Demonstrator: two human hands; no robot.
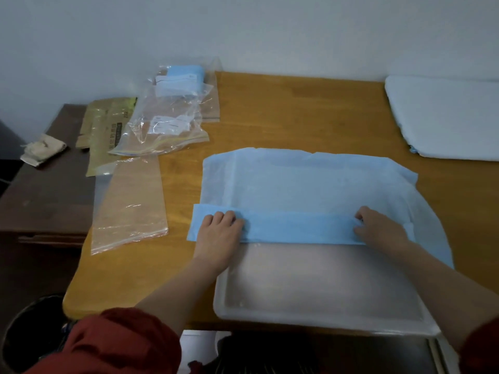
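Item: blue sheet [310, 184] is lying across the far half of the tray [324, 317], near edge folded back.
Left hand [218, 230]: is gripping the fold's left end, fingers curled.
Right hand [378, 229]: is pinching the right end.
Handling: is calling for level, even rolling.

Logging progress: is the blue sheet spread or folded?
Partly folded: blue sheet has its near edge doubled into a band held by left hand and right hand; the rest lies spread.

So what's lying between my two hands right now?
Just the folded band of the blue sheet, running from the left hand to the right hand. The head view shows nothing else on that stretch.
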